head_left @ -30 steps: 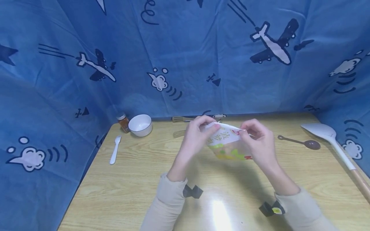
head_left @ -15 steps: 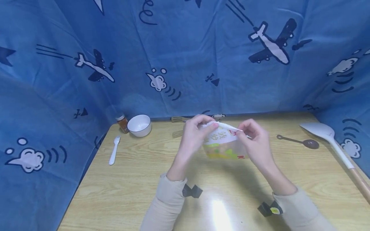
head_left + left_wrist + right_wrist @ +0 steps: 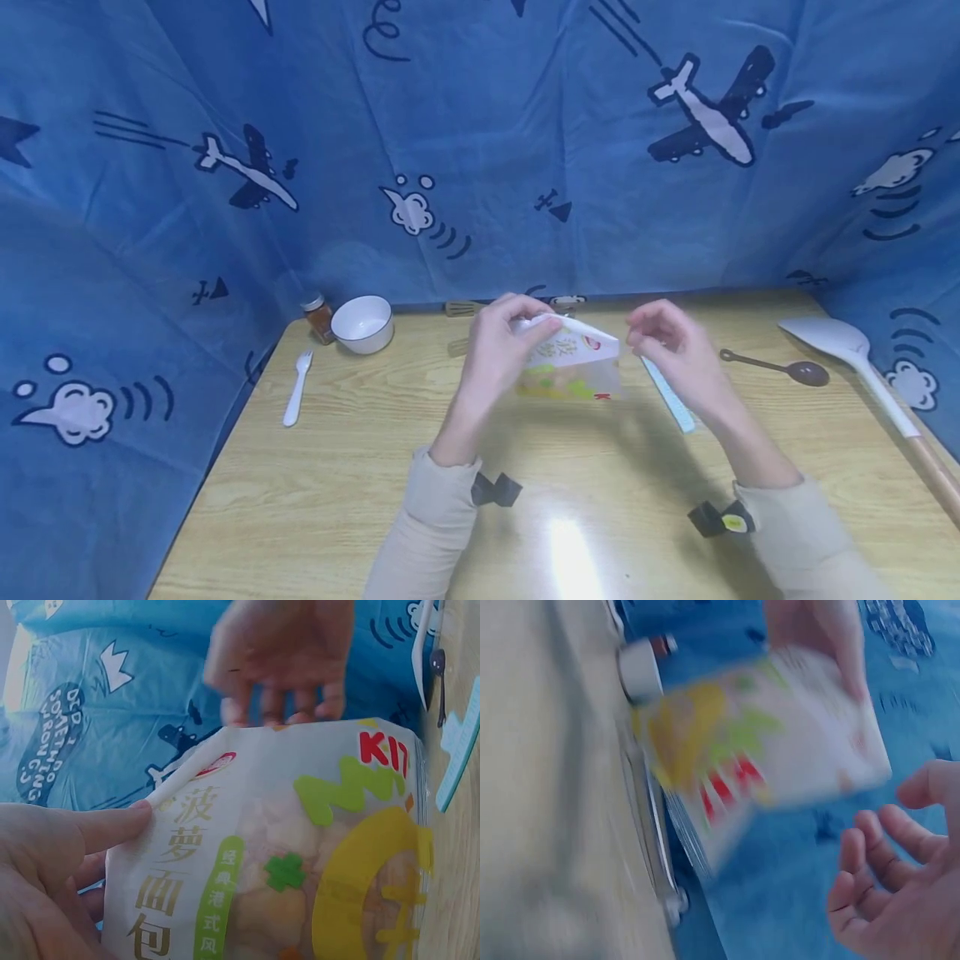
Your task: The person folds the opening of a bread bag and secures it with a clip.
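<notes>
A printed plastic bread bag (image 3: 573, 367) hangs over the table, its white top edge folded and round pale pieces showing through its clear part in the left wrist view. My left hand (image 3: 504, 343) pinches the bag's top left part, thumb on the near side (image 3: 124, 825). My right hand (image 3: 678, 354) is off the bag, just right of its free corner. In the right wrist view this right hand (image 3: 900, 877) has loosely bent fingers and nothing between them. Beneath it in the head view lies a light-blue flat strip (image 3: 670, 398) with a toothed-looking edge.
A white bowl (image 3: 363, 324), a spice jar (image 3: 318, 318) and a white fork (image 3: 297, 389) are at the left. Wooden utensils (image 3: 459, 309) lie behind the left hand. A brown spoon (image 3: 807, 373) and a long-handled white turner (image 3: 832, 337) lie right. Blue curtain (image 3: 480, 150) surrounds the table.
My right hand has let go of the bag's right corner and moved right. The bag has shifted slightly left in my left hand, and the light-blue strip has come into view.
</notes>
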Available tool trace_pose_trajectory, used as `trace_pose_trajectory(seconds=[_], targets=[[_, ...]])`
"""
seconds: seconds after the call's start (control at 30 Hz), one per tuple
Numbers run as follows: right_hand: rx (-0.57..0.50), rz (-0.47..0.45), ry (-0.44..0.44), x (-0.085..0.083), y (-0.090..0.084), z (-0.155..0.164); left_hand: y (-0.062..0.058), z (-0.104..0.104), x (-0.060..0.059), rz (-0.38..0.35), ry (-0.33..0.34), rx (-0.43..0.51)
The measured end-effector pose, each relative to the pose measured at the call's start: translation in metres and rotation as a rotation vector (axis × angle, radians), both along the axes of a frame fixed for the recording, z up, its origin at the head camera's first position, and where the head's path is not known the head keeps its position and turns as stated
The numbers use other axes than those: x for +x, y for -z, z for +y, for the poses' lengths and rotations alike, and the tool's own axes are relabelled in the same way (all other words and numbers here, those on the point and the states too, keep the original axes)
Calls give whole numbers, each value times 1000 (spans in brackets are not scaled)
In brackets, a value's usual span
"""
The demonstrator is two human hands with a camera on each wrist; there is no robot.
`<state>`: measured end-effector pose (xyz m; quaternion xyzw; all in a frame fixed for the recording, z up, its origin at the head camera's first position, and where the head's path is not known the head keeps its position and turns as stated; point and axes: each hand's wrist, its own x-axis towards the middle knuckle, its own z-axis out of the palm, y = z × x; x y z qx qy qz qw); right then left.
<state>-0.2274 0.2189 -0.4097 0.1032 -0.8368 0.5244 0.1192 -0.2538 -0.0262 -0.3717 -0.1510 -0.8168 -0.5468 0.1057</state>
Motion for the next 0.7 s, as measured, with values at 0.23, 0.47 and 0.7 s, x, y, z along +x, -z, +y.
trace_pose_trajectory(seconds=[0.23, 0.47, 0.7], targets=[[338, -242, 34, -20, 18, 51, 1, -3, -2, -4, -14, -21], [520, -410, 21, -29, 37, 69, 2, -3, -2, -16, -24, -19], [625, -463, 50, -29, 53, 73, 3, -2, -3, -7, -11, -25]])
